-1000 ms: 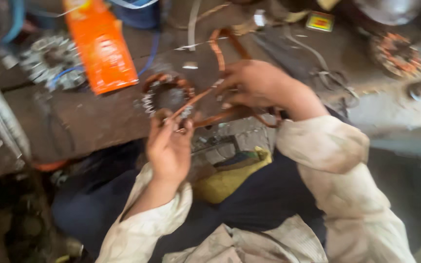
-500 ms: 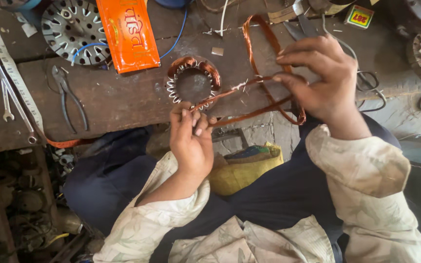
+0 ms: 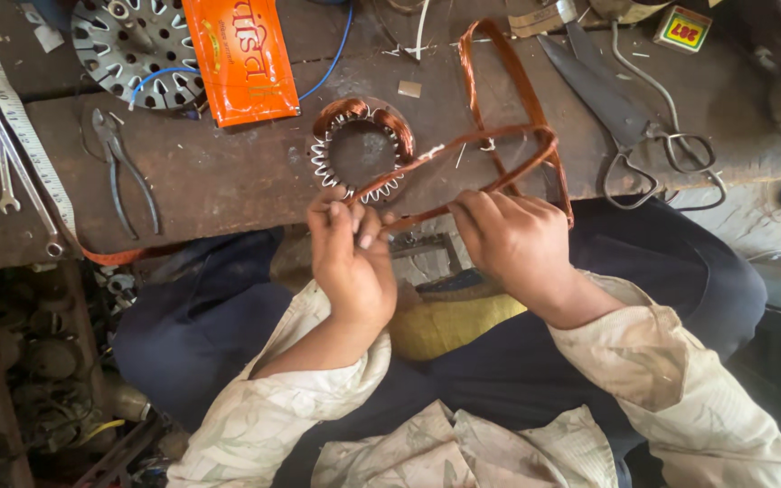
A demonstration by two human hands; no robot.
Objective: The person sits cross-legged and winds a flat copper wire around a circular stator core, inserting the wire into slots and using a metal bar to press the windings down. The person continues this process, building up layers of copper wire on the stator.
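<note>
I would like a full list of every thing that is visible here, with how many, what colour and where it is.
copper wire coil: 1, copper-red, held in loops over the bench edge
small stator: 1, metal with copper winding, bench middle
large stator disc: 1, grey, top left
packet: 1, orange, beside the disc
pliers: 1, dark, bench left
spanners: 2, silver, far left
measuring tape: 1, pale, far left
scissors: 1, dark metal, bench right
small box: 1, yellow, top right
bench: 1, brown wood
left hand: pinching wire by the small stator
right hand: gripping the coil
</note>
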